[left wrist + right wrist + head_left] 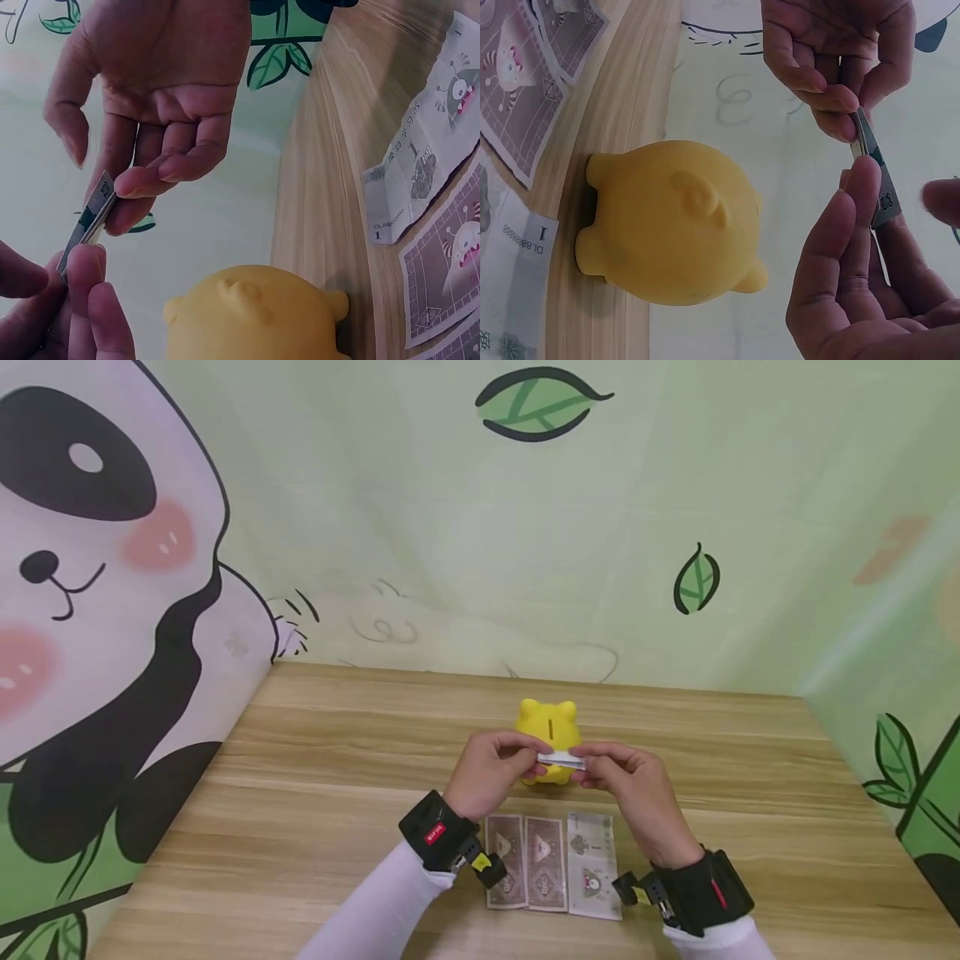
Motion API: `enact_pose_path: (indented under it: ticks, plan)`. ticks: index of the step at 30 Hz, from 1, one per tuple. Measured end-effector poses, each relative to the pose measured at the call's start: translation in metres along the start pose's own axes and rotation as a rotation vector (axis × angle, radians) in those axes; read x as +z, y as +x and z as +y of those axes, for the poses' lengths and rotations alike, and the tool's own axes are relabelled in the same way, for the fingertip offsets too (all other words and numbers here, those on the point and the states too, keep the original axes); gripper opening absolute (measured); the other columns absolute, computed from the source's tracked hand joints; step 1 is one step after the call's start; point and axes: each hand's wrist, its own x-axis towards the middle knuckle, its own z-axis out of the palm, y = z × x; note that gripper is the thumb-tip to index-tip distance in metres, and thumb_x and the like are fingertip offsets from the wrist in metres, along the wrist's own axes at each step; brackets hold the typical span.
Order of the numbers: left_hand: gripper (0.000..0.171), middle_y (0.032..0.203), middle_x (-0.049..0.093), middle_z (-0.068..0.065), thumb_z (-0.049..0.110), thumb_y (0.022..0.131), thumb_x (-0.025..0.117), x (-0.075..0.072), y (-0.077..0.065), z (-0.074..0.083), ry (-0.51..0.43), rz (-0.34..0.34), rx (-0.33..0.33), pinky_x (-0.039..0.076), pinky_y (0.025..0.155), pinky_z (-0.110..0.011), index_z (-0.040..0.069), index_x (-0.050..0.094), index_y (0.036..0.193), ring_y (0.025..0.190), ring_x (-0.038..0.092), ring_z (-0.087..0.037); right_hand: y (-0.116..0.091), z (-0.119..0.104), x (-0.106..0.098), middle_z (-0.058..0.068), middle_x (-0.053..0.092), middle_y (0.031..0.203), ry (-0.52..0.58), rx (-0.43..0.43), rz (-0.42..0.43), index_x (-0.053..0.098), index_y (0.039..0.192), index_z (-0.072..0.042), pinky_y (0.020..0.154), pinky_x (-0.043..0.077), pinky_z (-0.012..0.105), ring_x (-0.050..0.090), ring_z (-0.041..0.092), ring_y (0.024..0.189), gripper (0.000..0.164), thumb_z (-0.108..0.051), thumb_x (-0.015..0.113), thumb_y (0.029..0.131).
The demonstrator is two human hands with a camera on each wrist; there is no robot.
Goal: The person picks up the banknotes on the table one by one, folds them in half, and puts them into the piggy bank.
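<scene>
Over a yellow piggy bank (546,722), both hands hold a folded paper note (562,761) by its two ends. My left hand (491,772) pinches the left end between thumb and fingers. At the right end, fingers of my right hand (637,789) nip the note, while the right thumb stands off it in the right wrist view. Folded into a narrow strip, the note (885,184) shows a dark printed outer face. A slot shows in the top of the piggy bank, which the hands and note partly cover in the head view.
Nearer the person, two brownish play banknotes (545,864) and a greyish one (594,868) lie side by side on the wooden table (300,827). A cloth backdrop (420,527) with a panda and leaves rises behind the table and at its sides.
</scene>
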Motion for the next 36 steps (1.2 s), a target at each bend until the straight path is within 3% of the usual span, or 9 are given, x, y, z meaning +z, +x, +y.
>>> enact_pose_path:
  ticks: [6,12,17,20,26,32,36]
  plan:
    - [0.015,0.095,0.079,-0.012,0.015,0.094,0.076,0.0,-0.0001,-0.0006,0.049,-0.012,0.002,0.059,0.071,-0.025,0.005,0.08,0.104,0.08,0.073,-0.014,0.0003,0.0002,-0.0008,0.005,0.077,0.111,-0.019,0.007,-0.023,0.069,0.127,0.005,0.09,0.061,0.03,0.075,0.017,0.095,0.03,-0.01,0.066,0.101]
    - [0.017,0.092,0.078,-0.011,0.011,0.092,0.077,0.0025,-0.0008,-0.002,0.095,-0.06,0.017,0.06,0.072,-0.03,0.004,0.073,0.107,0.076,0.072,-0.012,-0.0014,0.0011,-0.0001,0.008,0.076,0.109,-0.04,-0.013,-0.053,0.068,0.127,0.004,0.09,0.06,0.028,0.075,0.016,0.093,0.032,-0.003,0.069,0.096]
    - [0.018,0.088,0.079,-0.009,0.018,0.096,0.075,0.006,-0.0022,-0.002,0.097,-0.116,-0.014,0.065,0.078,-0.043,0.003,0.076,0.105,0.083,0.078,-0.03,-0.0018,0.0012,0.0013,0.006,0.077,0.108,-0.043,-0.043,-0.056,0.069,0.125,0.005,0.09,0.059,0.025,0.074,0.014,0.095,0.031,-0.005,0.071,0.096]
    - [0.017,0.083,0.079,-0.01,0.017,0.097,0.074,0.0067,-0.0029,-0.0009,0.074,-0.134,-0.021,0.065,0.075,-0.041,0.001,0.078,0.099,0.081,0.077,-0.034,-0.0013,0.0009,0.0022,0.007,0.076,0.109,-0.045,-0.052,-0.059,0.069,0.125,0.004,0.091,0.059,0.027,0.074,0.016,0.097,0.031,-0.008,0.072,0.096]
    - [0.015,0.077,0.077,-0.009,0.013,0.099,0.069,0.0067,-0.0047,0.0014,0.045,-0.145,-0.002,0.064,0.065,-0.031,0.0,0.075,0.093,0.066,0.074,-0.017,0.0002,0.0024,0.0059,0.007,0.075,0.104,-0.057,-0.047,-0.13,0.067,0.121,0.005,0.086,0.062,0.031,0.073,0.016,0.092,0.025,-0.012,0.064,0.103]
    - [0.016,0.077,0.077,-0.01,0.012,0.1,0.068,0.0081,-0.0052,0.0027,0.025,-0.168,0.012,0.064,0.065,-0.032,-0.001,0.073,0.092,0.064,0.072,-0.012,-0.0018,0.002,0.008,0.0,0.067,0.083,-0.056,-0.074,-0.179,0.061,0.11,0.003,0.074,0.057,0.025,0.063,0.011,0.077,0.016,-0.011,0.055,0.107]
    - [0.015,0.078,0.077,-0.01,0.015,0.1,0.069,0.0086,-0.0052,0.0024,0.041,-0.194,0.007,0.065,0.071,-0.041,0.003,0.074,0.094,0.066,0.072,-0.013,-0.0042,0.0008,0.0078,-0.001,0.062,0.078,-0.054,-0.103,-0.19,0.058,0.109,0.001,0.069,0.051,0.024,0.057,0.011,0.073,0.014,-0.011,0.053,0.108]
